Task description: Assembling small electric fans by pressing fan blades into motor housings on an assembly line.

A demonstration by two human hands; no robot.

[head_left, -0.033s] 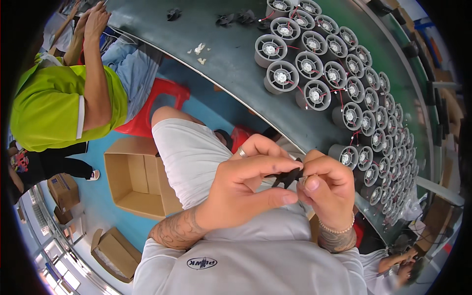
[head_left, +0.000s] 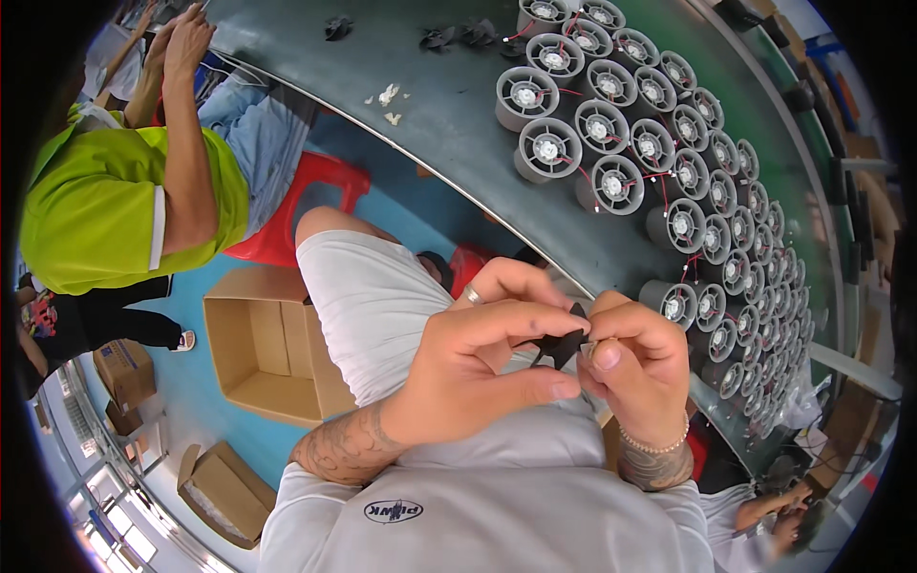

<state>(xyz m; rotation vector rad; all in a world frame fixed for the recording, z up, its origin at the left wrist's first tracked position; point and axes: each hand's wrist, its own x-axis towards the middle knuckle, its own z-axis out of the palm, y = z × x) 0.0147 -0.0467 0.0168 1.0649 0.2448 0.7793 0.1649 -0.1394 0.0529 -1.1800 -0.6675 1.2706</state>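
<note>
In front of my chest, my left hand (head_left: pixel 487 358) is closed round a small black fan impeller (head_left: pixel 558 346), gripping it between thumb and fingers. Its dark blades show in the gap between my two hands. My right hand (head_left: pixel 635 358) meets it from the other side, thumb and forefinger pinched at the impeller's end. A tiny pale piece shows between those right fingertips, too small to name. Both hands are held over my lap, beside the near edge of the green worktable (head_left: pixel 430 124).
Many grey round fan housings (head_left: pixel 616 184) with red wires cover the table's right side. Loose black impellers (head_left: pixel 476 32) and white scraps (head_left: pixel 388 95) lie farther left. A co-worker in a yellow-green shirt (head_left: pixel 124 205) sits at left on a red stool (head_left: pixel 330 177). An open cardboard box (head_left: pixel 272 382) stands on the floor.
</note>
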